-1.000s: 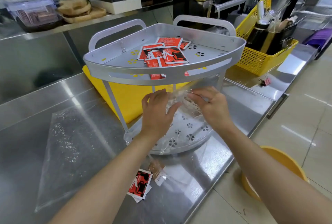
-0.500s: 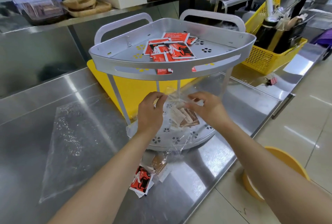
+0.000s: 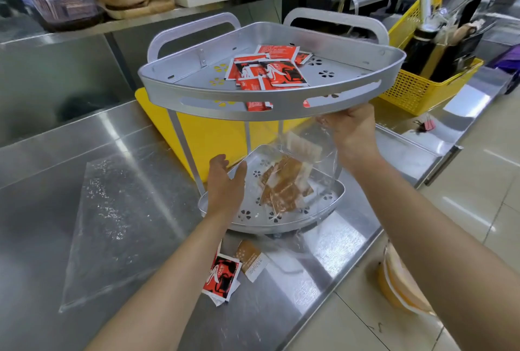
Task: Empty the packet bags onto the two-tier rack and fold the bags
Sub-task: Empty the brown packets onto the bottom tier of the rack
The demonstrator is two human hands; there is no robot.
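A silver two-tier corner rack [image 3: 281, 110] stands on the steel counter. Several red packets [image 3: 267, 70] lie on its top tier. My right hand [image 3: 351, 131] pinches the top of a clear plastic bag [image 3: 323, 159] just under the top tier's rim. Brown packets [image 3: 284, 184] hang in the bag and spill onto the bottom tier [image 3: 323, 204]. My left hand [image 3: 225, 181] is open beside the bag's lower left edge, fingers relaxed, at the bottom tier's left side. An empty clear bag [image 3: 112, 224] lies flat on the counter to the left.
A red packet [image 3: 221, 277] and a brown packet [image 3: 251, 259] lie on the counter in front of the rack. A yellow board [image 3: 208, 131] lies behind the rack. A yellow basket [image 3: 416, 91] of utensils stands at the right. The counter edge [image 3: 323, 294] drops to the floor.
My right hand has lifted the bag's top up to the top tier's rim. My left hand has let go and opened. The brown packets have slid down towards the bottom tier.
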